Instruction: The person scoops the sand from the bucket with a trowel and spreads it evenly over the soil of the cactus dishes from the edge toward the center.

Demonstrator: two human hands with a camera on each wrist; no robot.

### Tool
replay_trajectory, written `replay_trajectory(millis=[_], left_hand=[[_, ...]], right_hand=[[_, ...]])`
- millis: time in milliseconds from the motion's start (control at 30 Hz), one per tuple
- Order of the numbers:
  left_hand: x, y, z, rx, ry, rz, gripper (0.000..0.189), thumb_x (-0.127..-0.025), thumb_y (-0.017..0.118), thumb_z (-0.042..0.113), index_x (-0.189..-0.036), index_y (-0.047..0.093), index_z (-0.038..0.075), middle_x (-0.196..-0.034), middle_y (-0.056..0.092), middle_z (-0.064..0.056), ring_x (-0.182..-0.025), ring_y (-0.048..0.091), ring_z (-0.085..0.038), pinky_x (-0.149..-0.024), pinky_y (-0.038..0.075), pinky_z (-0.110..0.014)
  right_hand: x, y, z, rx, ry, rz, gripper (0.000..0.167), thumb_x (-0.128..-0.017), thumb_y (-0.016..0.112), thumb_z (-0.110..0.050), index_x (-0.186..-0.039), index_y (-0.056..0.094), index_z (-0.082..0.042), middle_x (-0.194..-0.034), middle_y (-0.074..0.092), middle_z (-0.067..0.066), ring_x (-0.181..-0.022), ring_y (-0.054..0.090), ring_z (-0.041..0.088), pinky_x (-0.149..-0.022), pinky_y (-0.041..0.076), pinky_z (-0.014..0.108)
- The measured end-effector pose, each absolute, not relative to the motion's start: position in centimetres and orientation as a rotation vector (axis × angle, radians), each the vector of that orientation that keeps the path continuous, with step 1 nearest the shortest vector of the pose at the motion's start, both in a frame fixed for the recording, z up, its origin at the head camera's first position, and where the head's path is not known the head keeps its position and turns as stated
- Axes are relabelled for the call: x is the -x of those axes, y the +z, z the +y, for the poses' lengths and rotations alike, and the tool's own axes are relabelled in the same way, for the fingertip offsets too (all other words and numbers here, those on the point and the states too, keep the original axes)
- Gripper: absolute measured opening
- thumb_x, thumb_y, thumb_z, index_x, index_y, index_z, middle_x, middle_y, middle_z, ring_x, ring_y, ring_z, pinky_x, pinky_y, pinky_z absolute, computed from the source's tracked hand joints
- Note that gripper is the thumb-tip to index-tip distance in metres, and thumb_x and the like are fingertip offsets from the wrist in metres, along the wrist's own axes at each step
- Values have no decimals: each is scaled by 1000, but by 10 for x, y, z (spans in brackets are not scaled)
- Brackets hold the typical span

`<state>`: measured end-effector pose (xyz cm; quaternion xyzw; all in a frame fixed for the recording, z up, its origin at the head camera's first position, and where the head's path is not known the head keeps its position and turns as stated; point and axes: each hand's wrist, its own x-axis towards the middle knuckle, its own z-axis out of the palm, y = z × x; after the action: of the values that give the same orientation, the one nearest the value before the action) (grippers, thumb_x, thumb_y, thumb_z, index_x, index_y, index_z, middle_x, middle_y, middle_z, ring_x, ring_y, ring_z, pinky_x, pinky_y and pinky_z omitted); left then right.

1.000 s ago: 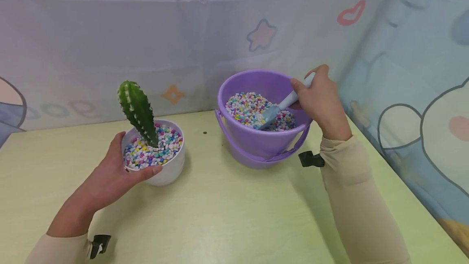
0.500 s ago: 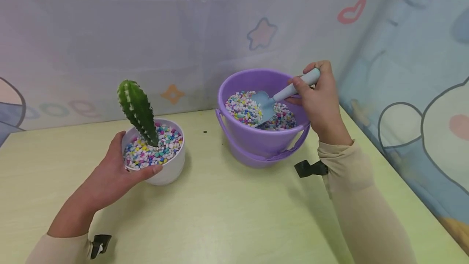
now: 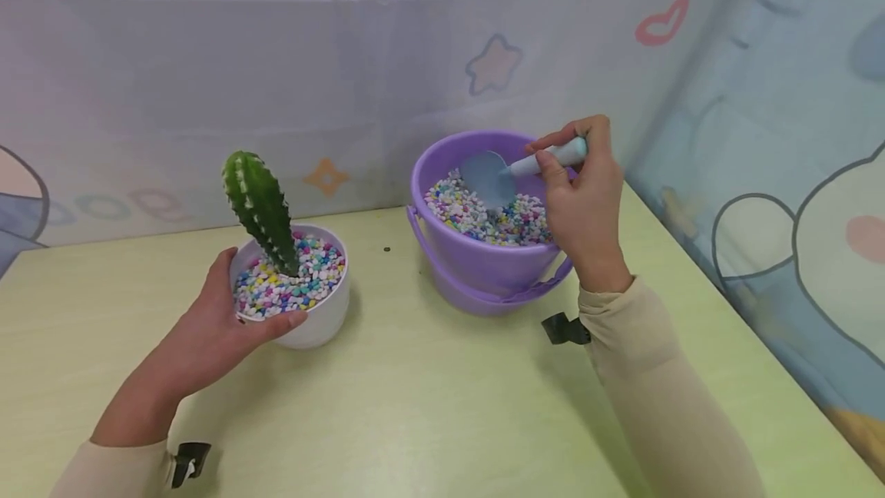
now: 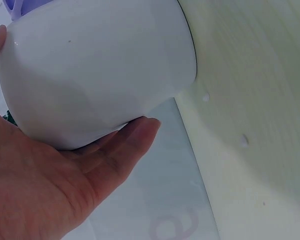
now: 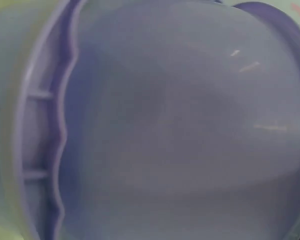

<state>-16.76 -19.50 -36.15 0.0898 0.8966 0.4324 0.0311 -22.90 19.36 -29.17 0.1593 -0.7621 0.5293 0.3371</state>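
Note:
In the head view, my left hand [image 3: 217, 336] holds a white plant pot [image 3: 325, 321], its thumb over the near rim and its fingers along the left side. A green cactus [image 3: 259, 210] leans left in the pot among multicoloured pebbles [image 3: 318, 263]. The left wrist view shows fingers [image 4: 125, 155] against the smooth pot wall [image 4: 100, 70]. My right hand [image 3: 584, 198] grips the handle of a light-blue toy shovel [image 3: 489, 179] over a purple bucket [image 3: 484, 271]. The shovel's blade is inside the bucket, its lower edge at the pebbles [image 3: 459, 210]. Whether it carries any is unclear.
The bucket's carrying handle [image 3: 528, 296] hangs down in front. A pale yellow-green table [image 3: 429, 406] bears both containers, with a small dark speck [image 3: 387, 249] between them. Printed cloth [image 3: 276, 60] stands behind and at the right. Bucket wall [image 5: 190, 115] fills the right wrist view.
My right hand has shifted left and tilted the shovel, so its blade has risen from among the pebbles toward the bucket's back wall. The left hand and pot have stayed put.

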Motion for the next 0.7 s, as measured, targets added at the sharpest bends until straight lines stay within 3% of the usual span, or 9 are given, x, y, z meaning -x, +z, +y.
replay_trajectory(millis=[100,167,333,533,633,700], left_hand=[[167,-361,-195,-279,1329,2760,110,-87,74,44,-153,-4,4,-139,32,-24,-123,39,-37,-95,34,-55],[168,-361,-195,-277,1327,2757,109,-87,74,44,-153,-4,5,-140,32,-24,-123,39,-37,-94,35,-54],[169,-362,-197,-272,1320,2753,109,-88,73,44,-153,-5,6,-140,32,-23,-123,39,-37,-94,35,-53],[168,-364,-198,-258,1292,2763,109,-88,72,45,-153,-6,6,-139,32,-25,-122,39,-38,-92,36,-52],[168,-364,-196,-262,1294,2764,109,-88,72,45,-153,-6,5,-139,32,-25,-122,39,-38,-92,36,-53],[169,-365,-195,-266,1298,2763,109,-88,73,45,-153,-6,5,-139,32,-26,-122,39,-39,-92,36,-54]], right_hand=[[229,-292,192,-312,1202,-2058,20,-100,55,-9,-112,44,1,-104,66,3,-65,52,19,-53,33,29],[228,-290,191,-282,1160,-2110,22,-100,54,-11,-115,43,-1,-104,65,4,-62,48,20,-54,35,29],[226,-289,190,-177,1168,-2180,21,-102,51,-15,-113,39,-2,-98,61,13,-70,56,24,-59,41,33],[228,-289,189,-17,1237,-2199,20,-103,49,-19,-110,36,-5,-85,58,15,-61,54,26,-54,41,35],[227,-288,192,29,1295,-2170,21,-103,48,-21,-110,37,-5,-88,61,13,-60,55,27,-55,44,34],[226,-288,194,27,1390,-2112,21,-104,48,-21,-109,36,-5,-94,61,13,-68,59,27,-60,50,32]])
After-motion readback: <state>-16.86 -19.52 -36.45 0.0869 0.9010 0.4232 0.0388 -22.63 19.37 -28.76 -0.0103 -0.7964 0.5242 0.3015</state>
